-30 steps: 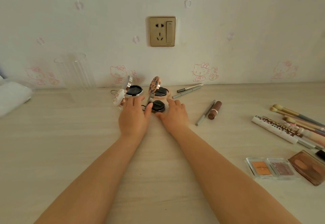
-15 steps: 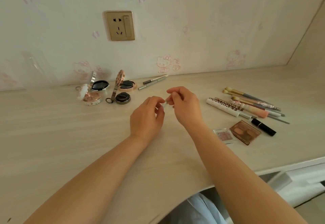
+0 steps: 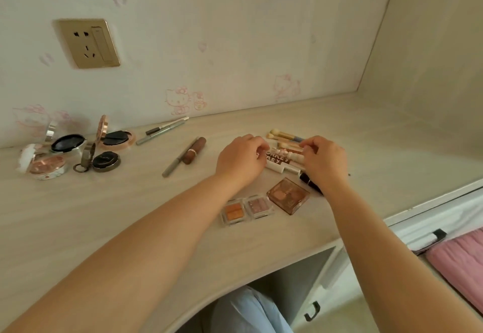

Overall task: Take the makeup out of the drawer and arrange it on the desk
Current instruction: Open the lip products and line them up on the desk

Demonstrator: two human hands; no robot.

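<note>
The pale wood counter carries all the makeup in view, and the gold wall socket serves as the landmark. Below and left of the socket stand the open compacts, lids up, the group both hands were touching a second ago. They now lie untouched, which suggests that cluster is judged finished. Below and right of the socket lie two slim pencils near the wall, then a grey pencil touching a brown lipstick.

Far to the right of the socket, both hands have moved over the bundle of white printed tubes and brushes. The left hand is curled with fingertips pinching the near end of a tube; the right hand is curled likewise on the other end. The tubes seem gripped between the two hands, though whether lifted off the counter cannot be told. A black tube lies partly under the right wrist.

Nearer the counter edge, below the hands, sit the brown eyeshadow palette, the mauve pan and the orange pan, the two small pans side by side.

The shift rightward means arranging has passed to the long items, likely to be squared into a row. The drawer is not clearly in view
</note>
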